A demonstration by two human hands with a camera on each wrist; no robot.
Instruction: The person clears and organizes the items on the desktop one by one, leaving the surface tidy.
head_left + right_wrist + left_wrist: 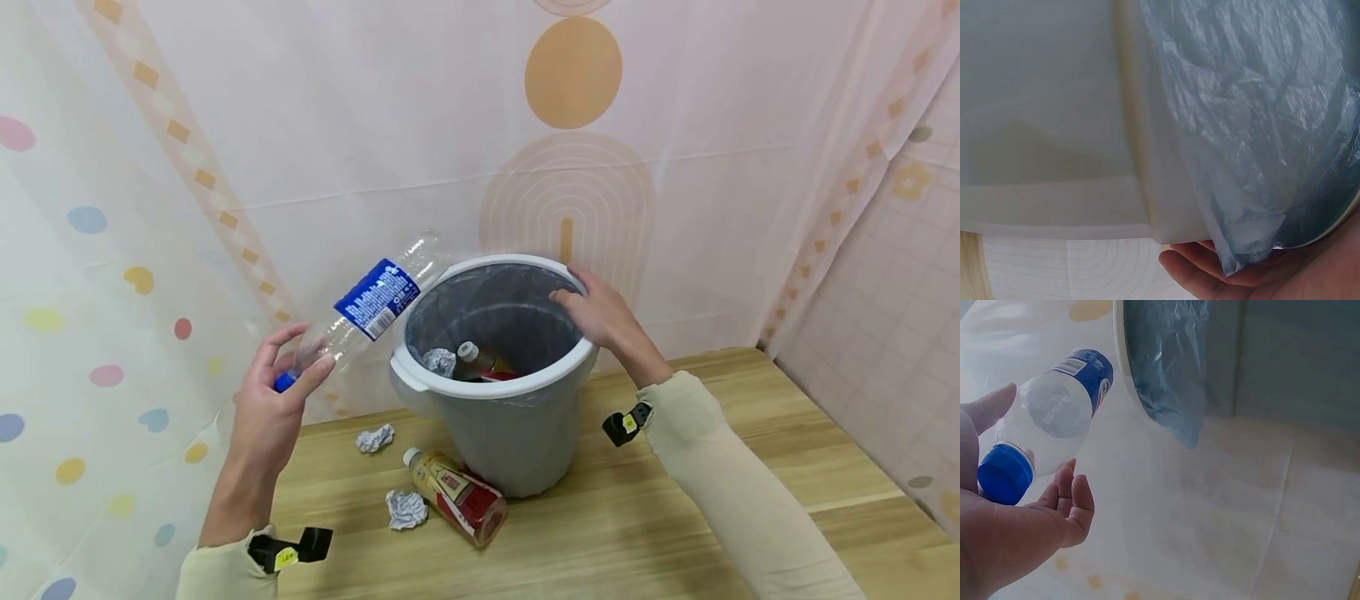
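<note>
Far left of the bin [495, 433]: left hand [270, 417] raised above the table [637, 533], fingers loosely spread, thumb and fingertips barely cradling the neck end of a clear plastic bottle [371, 304]. Bottle tilted, blue cap [283, 382] low at the palm, base up and resting just at the bin's white rim [420, 387], blue label [377, 298] around the middle. Same seen from the left wrist: hand [1004, 531] open underneath, cap [1005, 474] just above the palm, bottle [1054, 425] pointing toward the rim [1124, 369] and the blue liner bag [1172, 375]; firm grip or loose contact, cannot tell for sure, though fingers look relaxed rather than curled round.

On the table in front of the bin, to its left: one crumpled paper ball [374, 437] near the wall, a second paper ball [406, 508] nearer the camera, touching or just beside a lying bottle with a red label [455, 496], white cap pointing left, body reaching the bin's foot.

Inside the bin: another crumpled paper [440, 361] and a bottle with a pale cap [480, 362], lying on the liner.

At the bin's right rim: right hand [596, 312] laid over the edge, fingers curled onto rim and liner, gripping it. From the right wrist: fingertips [1210, 275] under the rim [1147, 156], bag [1260, 125] pinched against it.
</note>
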